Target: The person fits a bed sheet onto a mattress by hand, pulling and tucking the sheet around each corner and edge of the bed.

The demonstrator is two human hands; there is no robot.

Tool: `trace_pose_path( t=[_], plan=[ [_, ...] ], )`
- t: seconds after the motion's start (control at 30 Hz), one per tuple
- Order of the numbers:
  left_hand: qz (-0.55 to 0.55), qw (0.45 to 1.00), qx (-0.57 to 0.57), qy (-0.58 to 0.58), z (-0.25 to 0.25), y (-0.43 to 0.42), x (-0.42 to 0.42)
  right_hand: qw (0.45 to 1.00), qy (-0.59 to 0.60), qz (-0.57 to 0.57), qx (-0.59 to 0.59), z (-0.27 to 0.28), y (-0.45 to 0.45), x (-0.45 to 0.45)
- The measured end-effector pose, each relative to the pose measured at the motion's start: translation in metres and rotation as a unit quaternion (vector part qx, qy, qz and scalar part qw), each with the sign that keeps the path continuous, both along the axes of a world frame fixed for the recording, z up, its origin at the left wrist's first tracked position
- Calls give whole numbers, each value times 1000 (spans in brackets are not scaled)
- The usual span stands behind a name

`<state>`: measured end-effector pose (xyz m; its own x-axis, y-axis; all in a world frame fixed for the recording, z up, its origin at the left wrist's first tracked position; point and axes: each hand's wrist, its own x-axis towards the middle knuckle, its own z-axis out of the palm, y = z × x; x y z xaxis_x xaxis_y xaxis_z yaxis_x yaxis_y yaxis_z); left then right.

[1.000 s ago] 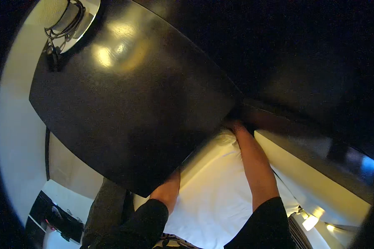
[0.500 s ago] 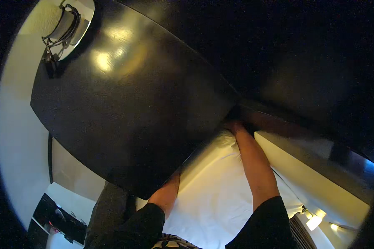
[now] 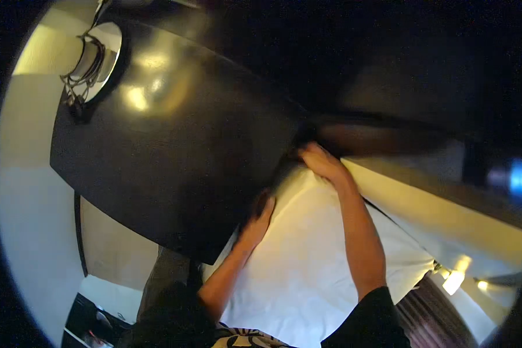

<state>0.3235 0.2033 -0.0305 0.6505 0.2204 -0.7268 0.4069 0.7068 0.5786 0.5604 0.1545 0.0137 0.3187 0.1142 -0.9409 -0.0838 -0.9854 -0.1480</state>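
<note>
A white sheet (image 3: 296, 261) covers a mattress between my forearms. My left hand (image 3: 263, 219) lies along the sheet's edge beside a dark, glossy panel (image 3: 156, 156); its thumb shows, but its other fingers are dark and blurred. At the far corner of the mattress, my right hand (image 3: 320, 160) rests on the sheet with its fingers bent over the edge. Whether either hand grips the cloth cannot be made out.
A lamp with a coiled cord (image 3: 93, 66) stands at the upper left. A pale padded board (image 3: 435, 203) runs along the right, with a lit wall lamp (image 3: 453, 281) below. Striped dark fabric (image 3: 429, 313) hangs at the lower right.
Both hands have come up out of the dark gap beside the panel and now show on the sheet's edge. The view has shifted, so the lamp and panel appear lower.
</note>
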Motion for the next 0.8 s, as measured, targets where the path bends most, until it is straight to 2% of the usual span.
trace_pose_path(
  t=[0.03,0.07,0.1,0.17,0.23,0.3,0.33,0.43,0.47,0.57,0.73,0.8],
  plan=[
    [-110,974,179,89,26,3,8,1000,-13,-11,3,7,-22,-15],
    [-120,973,178,82,42,7,7,967,-185,-26,171,10,-40,-35],
    [-229,937,255,61,55,13,4,875,-355,-36,327,14,-57,-56],
    [-422,815,397,17,73,19,-1,752,-595,-74,272,26,-83,-102],
    [-408,809,423,10,78,17,-12,820,-538,-137,140,57,-94,-157],
    [-376,803,462,8,74,19,-31,864,-471,-142,107,59,-97,-211],
    [-381,798,467,1,71,19,-34,859,-477,-151,107,54,-97,-218],
    [-380,770,509,-57,67,18,-40,897,-438,-18,62,44,-100,-228],
    [-382,767,511,-67,65,17,-40,893,-445,-24,59,42,-104,-226],
    [-388,730,550,-123,61,22,-44,898,-405,83,153,36,-112,-219],
    [-406,718,549,-136,60,22,-55,870,-466,78,143,37,-109,-248],
    [-413,711,553,-136,58,21,-56,827,-536,54,163,54,-104,-268]
  ],
)
